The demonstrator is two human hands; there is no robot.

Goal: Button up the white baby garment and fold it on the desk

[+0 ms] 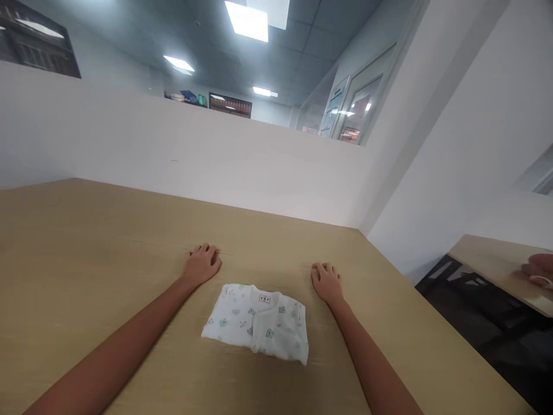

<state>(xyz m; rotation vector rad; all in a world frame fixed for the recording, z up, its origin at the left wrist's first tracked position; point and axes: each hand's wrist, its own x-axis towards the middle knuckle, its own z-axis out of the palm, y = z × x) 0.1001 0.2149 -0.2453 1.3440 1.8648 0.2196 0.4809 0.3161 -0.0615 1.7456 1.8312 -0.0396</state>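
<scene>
A white baby shirt point(259, 325) with small green animal prints lies folded on the wooden table point(129, 230). Its round neckline, with a label inside, points away from me. Beyond its left corner my left hand point(203, 265) rests palm down on the tabletop, open, fingers loosely bent and holding nothing. To the right of the shirt, my right hand point(327, 282) also lies on the wood, open and without anything in it. Neither hand touches the cloth. The undersides of both hands are hidden.
A white partition point(216, 155) borders the table's far side, meeting a white pillar point(401, 115) at the right. Past the table's right edge stands another table point(496, 265). Part of another person's hand point(540, 268) shows there, blurred.
</scene>
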